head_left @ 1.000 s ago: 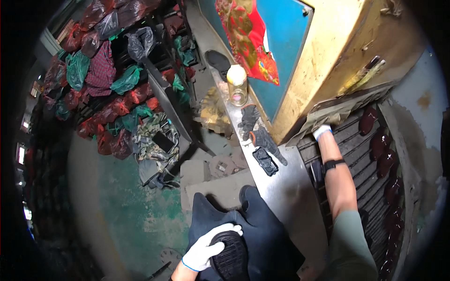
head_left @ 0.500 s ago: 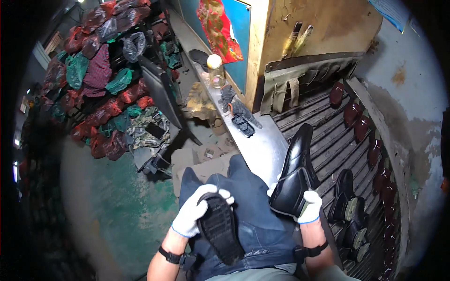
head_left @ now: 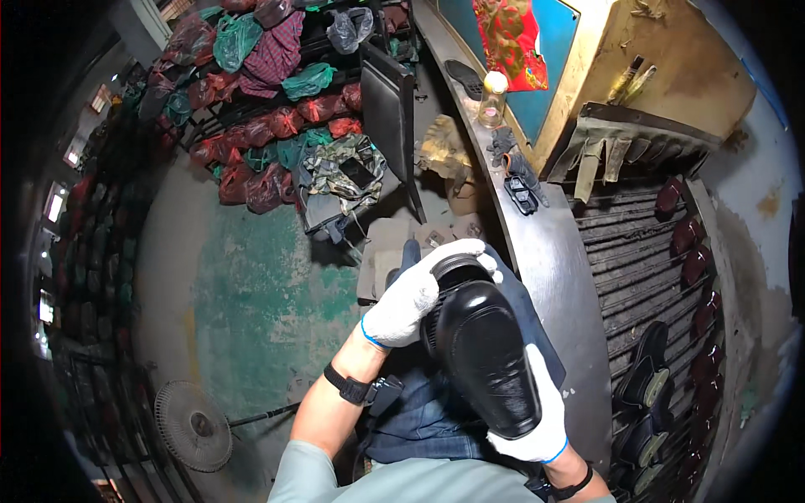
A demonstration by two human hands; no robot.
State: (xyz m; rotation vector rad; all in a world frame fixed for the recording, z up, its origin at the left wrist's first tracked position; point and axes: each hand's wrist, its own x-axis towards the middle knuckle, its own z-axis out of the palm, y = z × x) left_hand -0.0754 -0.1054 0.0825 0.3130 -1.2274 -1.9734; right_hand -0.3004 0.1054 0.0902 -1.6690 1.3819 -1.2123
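Above my lap a black leather shoe (head_left: 490, 360) is held at a slant, its rounded near end toward me. My right hand (head_left: 547, 411), in a white glove with a blue cuff edge, cups that near end from below and the right. My left hand (head_left: 409, 298), gloved the same way, closes round a black shoe sole (head_left: 459, 267) at the far end. The sole lies against the shoe, its edge showing at the far left side; most of it is hidden behind the shoe, so I cannot tell how fully they meet.
A metal bench (head_left: 549, 260) runs on my right, with a jar (head_left: 492, 99), dark gloves (head_left: 506, 147) and a loose sole (head_left: 464, 80). Beyond it a slatted rack (head_left: 625, 277) bears black shoes (head_left: 644, 369) and dark red pieces. A fan (head_left: 193, 426) stands left; bagged bundles (head_left: 251, 134) fill shelves.
My left hand has brought the sole up against the shoe. The shoe has moved left over my lap and turned, and my right hand now cups its near end. The view has swung left.
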